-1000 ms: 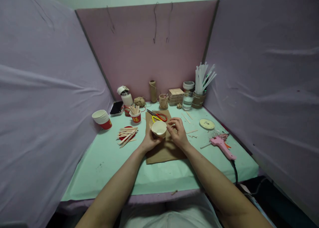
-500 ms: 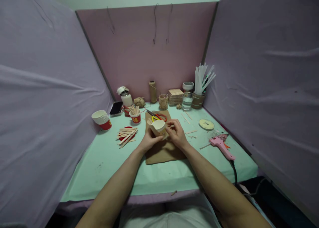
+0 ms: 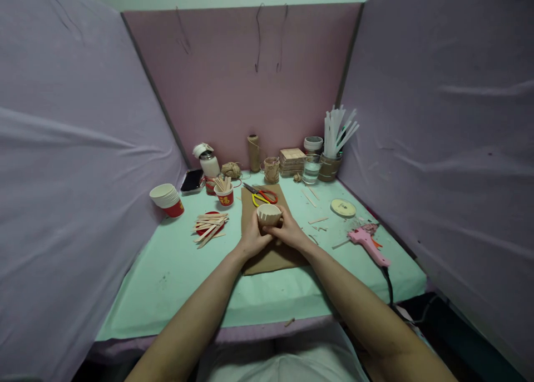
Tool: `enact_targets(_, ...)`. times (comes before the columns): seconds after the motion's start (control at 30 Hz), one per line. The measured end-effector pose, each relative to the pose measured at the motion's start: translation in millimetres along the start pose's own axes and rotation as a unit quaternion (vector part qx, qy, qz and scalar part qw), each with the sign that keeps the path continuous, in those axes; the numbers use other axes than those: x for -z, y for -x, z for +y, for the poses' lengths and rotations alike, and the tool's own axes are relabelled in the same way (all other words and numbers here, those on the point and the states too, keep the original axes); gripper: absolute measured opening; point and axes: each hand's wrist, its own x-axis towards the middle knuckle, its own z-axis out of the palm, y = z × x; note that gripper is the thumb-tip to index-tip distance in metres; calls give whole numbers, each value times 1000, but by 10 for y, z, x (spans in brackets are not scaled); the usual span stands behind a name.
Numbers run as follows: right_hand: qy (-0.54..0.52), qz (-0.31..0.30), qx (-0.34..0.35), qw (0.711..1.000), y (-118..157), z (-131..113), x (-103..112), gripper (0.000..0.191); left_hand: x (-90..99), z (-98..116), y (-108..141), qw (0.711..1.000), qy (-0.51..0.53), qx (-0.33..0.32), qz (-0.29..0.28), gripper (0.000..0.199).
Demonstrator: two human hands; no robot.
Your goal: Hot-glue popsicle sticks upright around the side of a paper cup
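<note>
Between my two hands is a small paper cup (image 3: 269,214) with flat wooden sticks along its outer side. My left hand (image 3: 252,238) wraps the cup's left side, and my right hand (image 3: 288,231) closes round its right side. The thumbs come together low on the near side. Below the cup lies a piece of brown cardboard (image 3: 267,264). Scissors (image 3: 262,194) with red and yellow handles rest on its far part. To the left, loose wooden sticks (image 3: 211,226) are piled on a red lid.
A pink glue gun (image 3: 369,246) lies at the right, its cord running off the table edge. Stacked paper cups (image 3: 167,200) lean at the left. A stick-filled cup (image 3: 224,196), a twine spool (image 3: 253,154), a water glass (image 3: 311,170) and a pot of glue sticks (image 3: 331,165) line the back.
My hands have turned the cup so its stick-covered side faces me. My right hand has moved in from beside the cup to grip it.
</note>
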Motion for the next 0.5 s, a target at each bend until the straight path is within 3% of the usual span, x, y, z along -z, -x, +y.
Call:
enact_targets(0.1, -2, 3, -18, 1000, 2, -33, 41, 72, 31, -16, -2, 998, 52, 8, -18, 82)
enact_targets(0.27, -24, -101, 7, 995, 30, -163, 191, 87, 115, -59, -18, 997, 77, 28, -3, 93)
enact_targets(0.37, 160, -118, -7, 980, -12, -233, 459, 76, 137, -38, -19, 998, 49, 31, 15, 98)
enact_targets(0.43, 361, -63, -97, 925, -106, -259, 701, 60, 134, -14, -18, 998, 39, 39, 22, 100)
enact_targets(0.5, 439, -3, -154, 885, -253, -255, 933, 41, 121, 3, -15, 998, 22, 49, 27, 99)
